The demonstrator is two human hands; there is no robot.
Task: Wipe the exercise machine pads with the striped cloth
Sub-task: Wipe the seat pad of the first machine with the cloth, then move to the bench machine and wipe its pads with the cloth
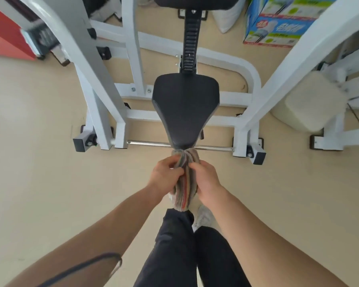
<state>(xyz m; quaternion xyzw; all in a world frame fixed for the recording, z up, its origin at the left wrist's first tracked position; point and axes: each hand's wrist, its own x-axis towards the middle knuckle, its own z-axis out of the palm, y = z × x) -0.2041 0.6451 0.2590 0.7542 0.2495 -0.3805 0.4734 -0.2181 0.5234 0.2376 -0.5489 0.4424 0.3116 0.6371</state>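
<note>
Left hand (165,175) and right hand (205,179) both grasp bunched striped cloth (184,183) touching seat pad (184,106) tip.

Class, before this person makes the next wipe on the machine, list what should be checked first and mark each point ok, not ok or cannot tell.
1. Striped cloth in hand: ok, left hand and right hand both have a grip on it.
2. Cloth at the seat pad: ok, its top end meets the pad's narrow near tip.
3. Cloth spread flat for wiping: not ok, it is bunched into a thick roll.
4. Seat pad free of objects: ok.
5. Upper pad reachable: cannot tell, only its edge shows.
6. Cloth clean or damp: cannot tell.
</note>
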